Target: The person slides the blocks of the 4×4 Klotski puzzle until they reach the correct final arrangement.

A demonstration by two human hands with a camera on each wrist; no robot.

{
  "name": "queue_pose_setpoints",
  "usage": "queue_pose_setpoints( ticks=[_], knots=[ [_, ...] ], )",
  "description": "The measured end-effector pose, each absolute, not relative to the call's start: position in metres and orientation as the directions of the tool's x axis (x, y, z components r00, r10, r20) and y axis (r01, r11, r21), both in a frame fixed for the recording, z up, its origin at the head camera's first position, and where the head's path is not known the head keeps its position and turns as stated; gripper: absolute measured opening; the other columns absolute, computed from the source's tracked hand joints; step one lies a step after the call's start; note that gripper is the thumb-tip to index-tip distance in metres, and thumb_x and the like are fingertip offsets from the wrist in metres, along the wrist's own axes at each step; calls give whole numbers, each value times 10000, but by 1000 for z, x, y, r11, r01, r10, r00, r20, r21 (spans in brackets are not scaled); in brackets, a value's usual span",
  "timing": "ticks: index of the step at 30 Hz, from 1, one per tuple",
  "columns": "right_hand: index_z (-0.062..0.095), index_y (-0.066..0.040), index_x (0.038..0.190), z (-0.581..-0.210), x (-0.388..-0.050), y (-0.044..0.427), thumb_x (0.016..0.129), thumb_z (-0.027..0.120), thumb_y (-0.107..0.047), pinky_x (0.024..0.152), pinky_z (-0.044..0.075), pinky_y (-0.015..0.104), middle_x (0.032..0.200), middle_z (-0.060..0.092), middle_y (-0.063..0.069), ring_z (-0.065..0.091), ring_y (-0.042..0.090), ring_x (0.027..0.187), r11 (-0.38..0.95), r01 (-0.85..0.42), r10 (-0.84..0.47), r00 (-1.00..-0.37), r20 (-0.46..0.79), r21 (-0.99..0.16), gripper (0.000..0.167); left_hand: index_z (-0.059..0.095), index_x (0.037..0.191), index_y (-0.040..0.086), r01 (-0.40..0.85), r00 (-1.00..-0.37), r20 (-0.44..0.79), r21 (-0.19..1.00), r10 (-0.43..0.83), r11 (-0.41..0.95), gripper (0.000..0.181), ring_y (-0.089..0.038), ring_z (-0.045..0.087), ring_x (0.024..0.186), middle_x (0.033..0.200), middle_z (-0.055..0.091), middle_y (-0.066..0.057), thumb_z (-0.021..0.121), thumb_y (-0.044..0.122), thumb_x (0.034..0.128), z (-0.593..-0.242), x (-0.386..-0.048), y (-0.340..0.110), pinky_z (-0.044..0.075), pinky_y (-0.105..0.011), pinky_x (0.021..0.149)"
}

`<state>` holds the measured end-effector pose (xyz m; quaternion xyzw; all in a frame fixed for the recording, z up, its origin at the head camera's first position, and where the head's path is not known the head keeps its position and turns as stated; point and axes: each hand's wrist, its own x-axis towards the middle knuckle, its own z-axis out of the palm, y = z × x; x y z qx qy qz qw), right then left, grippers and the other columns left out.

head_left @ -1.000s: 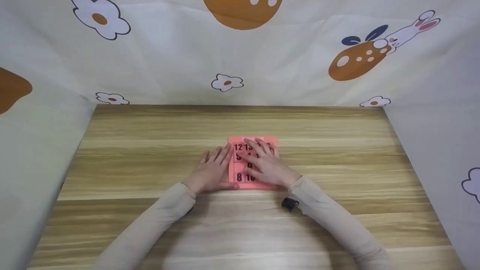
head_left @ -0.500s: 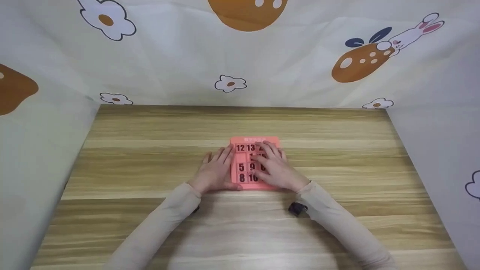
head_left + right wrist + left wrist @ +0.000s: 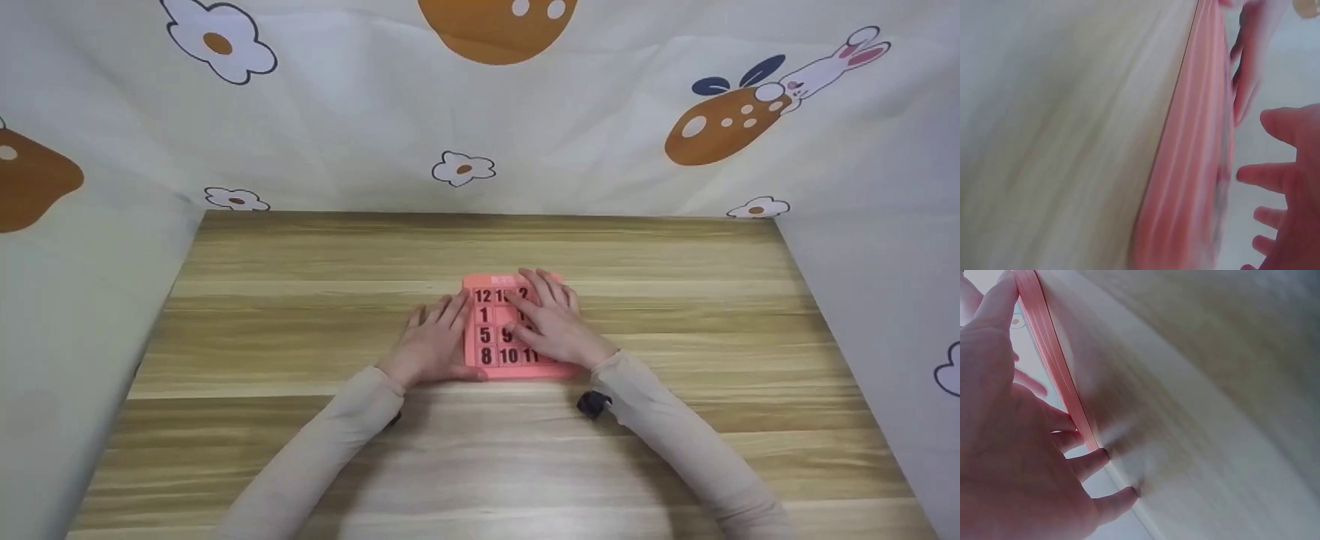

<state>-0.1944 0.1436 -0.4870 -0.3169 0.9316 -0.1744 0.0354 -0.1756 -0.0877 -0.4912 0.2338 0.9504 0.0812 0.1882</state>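
Observation:
A pink number slide puzzle (image 3: pixel 517 373) lies flat on the table, its black-numbered tiles in rows. Tiles 12, 1, 5 and 8 run down its left column. Just right of the 1 tile (image 3: pixel 484 315) is a vacant slot. My left hand (image 3: pixel 431 345) rests along the puzzle's left side with fingers extended; the thumb touches the near-left corner. In the left wrist view, some fingertips meet the tabletop beside the pink frame (image 3: pixel 1047 343). Over the right-hand columns hovers my right hand (image 3: pixel 559 326), hiding several tiles. The right wrist view shows its fingers spread, apart from the puzzle's edge.
The wood-grain table (image 3: pixel 300 255) extends around the puzzle. Pale printed cloth walls (image 3: pixel 360 112) enclose its back and sides. A small black device (image 3: pixel 594 405) sits under the right wrist.
Tile 5 has slid down and tile 1 left, so the vacant slot now lies in the second column. My right hand has shifted slightly right; the left hand stays at the puzzle's side.

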Motion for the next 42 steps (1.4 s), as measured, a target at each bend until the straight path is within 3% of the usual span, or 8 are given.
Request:
queue_pose_setpoints(
  ticks=[7,15,20,23,28,33,37,42],
  knots=[
    [666,-97,1238,-482,-192,146,956,579,-338,1095,98,631,1532,280,160,145,409,1411,704,-620,-636,-767,82,-346,381,14,1550,56,425,-820,-319,218,475,879,1216,-300,48,1458,1614,-61,-73,554,788,743,-490,-175,-88,84,-558,1143],
    [492,-220,1438,-484,-208,124,989,503,-398,1103,101,604,1583,160,155,101,411,1424,732,-610,-638,-770,9,-303,483,4,1552,69,419,-819,-320,235,477,877,1212,-305,44,1457,1613,-66,-66,550,788,744,-491,-175,-88,80,-569,1139],
    [666,-175,1258,-484,-210,127,969,553,-365,1086,141,598,1542,282,146,160,389,1413,761,-587,-586,-805,96,-275,364,17,1551,64,423,-819,-323,220,475,879,1206,-301,35,1458,1609,-72,-63,541,792,744,-489,-175,-90,67,-561,1140],
    [700,-164,1197,-485,-208,132,949,587,-340,1071,174,604,1519,311,164,193,387,1398,739,-622,-604,-782,156,-258,325,24,1550,58,430,-819,-318,209,477,878,1202,-307,40,1457,1609,-67,-71,531,794,746,-488,-176,-90,72,-562,1139],
    [659,-219,1269,-488,-206,136,953,575,-372,1074,143,611,1558,237,122,144,413,1406,662,-701,-701,-704,112,-265,360,22,1550,57,435,-816,-316,214,484,874,1194,-312,47,1456,1611,-66,-76,534,787,755,-491,-176,-89,83,-565,1139],
    [574,-258,1370,-488,-208,132,973,530,-385,1063,154,628,1573,216,99,109,417,1420,730,-649,-652,-755,64,-215,419,22,1551,56,426,-819,-313,233,482,875,1202,-310,60,1456,1615,-56,-78,558,777,753,-491,-176,-89,92,-566,1140],
    [487,-231,1440,-487,-209,131,988,495,-395,1073,158,629,1580,192,127,108,412,1424,751,-630,-634,-772,54,-196,481,22,1551,57,423,-819,-316,230,479,876,1198,-306,58,1457,1616,-55,-75,558,775,755,-490,-175,-89,90,-566,1140],
    [700,-151,1173,-482,-206,141,948,581,-327,1059,181,643,1490,352,151,203,408,1392,723,-648,-627,-761,165,-240,309,13,1550,57,428,-819,-315,219,479,877,1211,-311,53,1456,1612,-66,-81,539,794,745,-490,-176,-89,76,-564,1140]
  ],
)
